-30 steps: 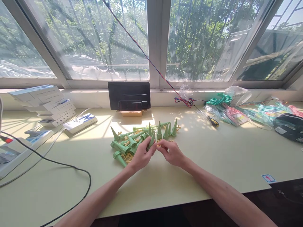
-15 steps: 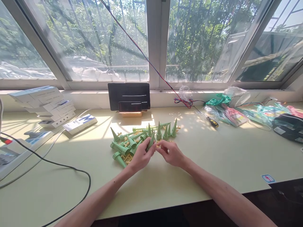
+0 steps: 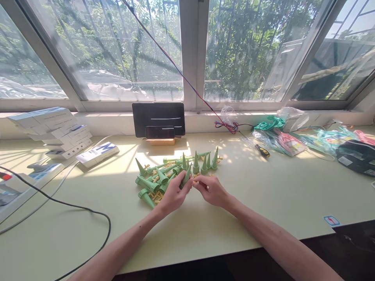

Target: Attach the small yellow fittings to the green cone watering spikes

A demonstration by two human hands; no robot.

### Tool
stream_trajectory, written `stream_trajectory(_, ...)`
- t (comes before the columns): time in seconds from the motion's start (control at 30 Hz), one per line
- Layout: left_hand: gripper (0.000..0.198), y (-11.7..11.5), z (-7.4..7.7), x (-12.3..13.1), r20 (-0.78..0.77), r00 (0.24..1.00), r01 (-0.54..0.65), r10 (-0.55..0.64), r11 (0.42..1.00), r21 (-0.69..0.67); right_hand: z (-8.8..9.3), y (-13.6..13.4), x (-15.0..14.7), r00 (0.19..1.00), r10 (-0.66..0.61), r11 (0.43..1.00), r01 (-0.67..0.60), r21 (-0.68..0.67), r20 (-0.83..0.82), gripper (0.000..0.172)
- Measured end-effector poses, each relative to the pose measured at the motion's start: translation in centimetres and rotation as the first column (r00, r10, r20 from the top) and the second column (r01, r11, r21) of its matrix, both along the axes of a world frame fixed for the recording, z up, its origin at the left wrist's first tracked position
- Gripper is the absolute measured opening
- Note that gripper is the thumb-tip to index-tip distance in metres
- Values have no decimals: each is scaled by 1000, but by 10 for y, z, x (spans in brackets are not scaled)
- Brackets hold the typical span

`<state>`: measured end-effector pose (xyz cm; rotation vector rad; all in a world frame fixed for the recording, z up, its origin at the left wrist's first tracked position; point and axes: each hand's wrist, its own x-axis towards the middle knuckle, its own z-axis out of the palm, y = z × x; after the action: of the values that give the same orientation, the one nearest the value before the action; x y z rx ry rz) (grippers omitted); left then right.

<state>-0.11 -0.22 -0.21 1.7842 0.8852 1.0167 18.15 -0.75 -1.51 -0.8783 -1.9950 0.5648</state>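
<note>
My left hand point(image 3: 175, 191) is closed around a green plastic cone-shaped plant watering spike point(image 3: 187, 175), its point tilted up. Fingertips of my right hand point(image 3: 211, 189) are pinched beside the spike's base, on a small yellow plastic piece point(image 3: 194, 182) that is mostly hidden. Left of and behind my hands lies a loose pile of green spikes point(image 3: 149, 183), mixed with small yellow pieces point(image 3: 158, 196). Several more spikes point(image 3: 196, 164) stand point up just behind my hands.
A tablet and phone point(image 3: 158, 117) lean on a stand by the window. White boxes point(image 3: 63, 130) are stacked at left, near a power strip point(image 3: 43, 179) and a black cable point(image 3: 88, 208). A screwdriver point(image 3: 261, 150) and plastic bags point(image 3: 288, 142) lie at right.
Both hands stay together at the spike, with only a slight shift of the right fingertips against it. The whole view has moved a little.
</note>
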Motion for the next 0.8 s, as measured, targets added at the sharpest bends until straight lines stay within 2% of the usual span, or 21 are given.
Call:
stream_trajectory(0.17,26,1,0,0,13,1000,-18,18,1000,-17,1,0,0,1000,-21,1000,21,17,11,21)
stream_trajectory(0.5,26,-2,1,1,-4,999,-34,34,999,-18,-1,-1,0,999,-9,999,7,47,48,26)
stream_trajectory(0.67,24,0,2,0,-20,999,-45,45,999,12,0,-1,0,998,-44,999,43,24,45,20)
stream_trajectory(0.8,24,0,2,-1,-12,999,-35,35,999,14,2,-1,0,997,-49,997,44,67,65,21)
